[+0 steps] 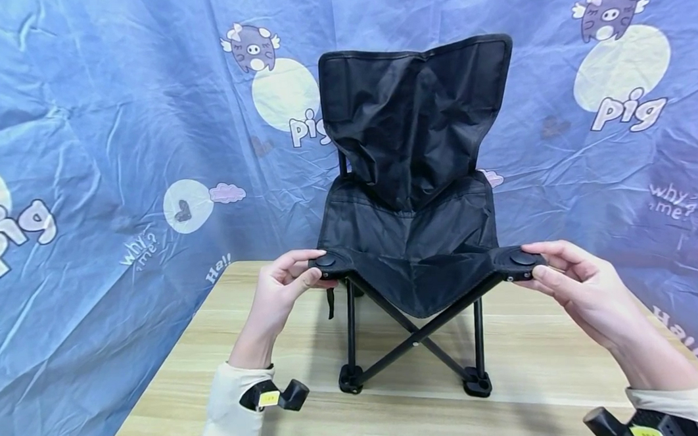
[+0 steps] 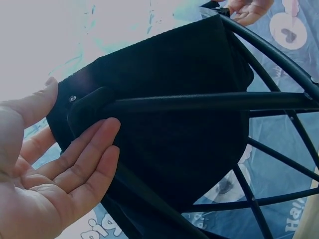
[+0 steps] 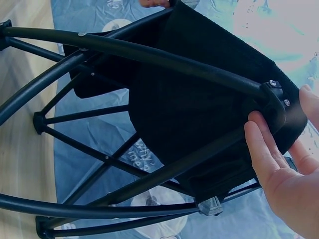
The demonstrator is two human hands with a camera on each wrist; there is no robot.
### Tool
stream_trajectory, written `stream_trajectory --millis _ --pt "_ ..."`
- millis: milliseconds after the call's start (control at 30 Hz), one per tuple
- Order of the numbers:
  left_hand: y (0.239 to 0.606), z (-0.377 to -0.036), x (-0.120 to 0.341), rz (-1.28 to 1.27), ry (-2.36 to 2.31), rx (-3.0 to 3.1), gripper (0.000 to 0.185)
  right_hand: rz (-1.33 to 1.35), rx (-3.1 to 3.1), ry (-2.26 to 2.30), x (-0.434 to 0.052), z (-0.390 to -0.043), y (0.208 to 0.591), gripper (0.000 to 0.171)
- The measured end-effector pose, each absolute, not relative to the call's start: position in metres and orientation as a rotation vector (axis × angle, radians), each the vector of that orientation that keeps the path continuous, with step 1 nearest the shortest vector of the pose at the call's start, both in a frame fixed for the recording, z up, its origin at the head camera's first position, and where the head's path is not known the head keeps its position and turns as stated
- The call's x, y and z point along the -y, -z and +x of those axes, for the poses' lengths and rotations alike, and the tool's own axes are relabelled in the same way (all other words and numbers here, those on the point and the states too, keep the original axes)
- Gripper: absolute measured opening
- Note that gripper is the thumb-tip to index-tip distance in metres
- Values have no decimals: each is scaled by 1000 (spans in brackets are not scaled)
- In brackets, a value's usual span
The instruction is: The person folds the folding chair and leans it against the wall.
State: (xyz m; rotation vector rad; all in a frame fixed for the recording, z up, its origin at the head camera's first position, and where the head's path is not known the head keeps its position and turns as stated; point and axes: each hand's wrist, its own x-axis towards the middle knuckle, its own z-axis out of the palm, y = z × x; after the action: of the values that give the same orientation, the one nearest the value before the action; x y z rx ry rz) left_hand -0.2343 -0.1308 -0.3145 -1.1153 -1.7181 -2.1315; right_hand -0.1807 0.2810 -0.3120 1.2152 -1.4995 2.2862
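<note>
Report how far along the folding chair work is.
Done: the folding chair stands opened on the wooden table, legs crossed, seat fabric spread. In hand: the left hand and right hand each pinch a front seat corner. Left: the backrest fabric sags, and neither hand has let go.

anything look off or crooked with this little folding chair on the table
Nothing looks damaged. The black folding chair stands upright on the wooden table, its backrest fabric slack and creased. The left hand and right hand each pinch a front seat corner.
</note>
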Motion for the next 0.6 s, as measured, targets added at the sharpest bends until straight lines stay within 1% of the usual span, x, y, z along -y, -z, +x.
stream_trajectory --millis 600 --pt "304 -232 123 -1074 2145 1746 22 1191 1506 -2264 -277 -184 305 38"
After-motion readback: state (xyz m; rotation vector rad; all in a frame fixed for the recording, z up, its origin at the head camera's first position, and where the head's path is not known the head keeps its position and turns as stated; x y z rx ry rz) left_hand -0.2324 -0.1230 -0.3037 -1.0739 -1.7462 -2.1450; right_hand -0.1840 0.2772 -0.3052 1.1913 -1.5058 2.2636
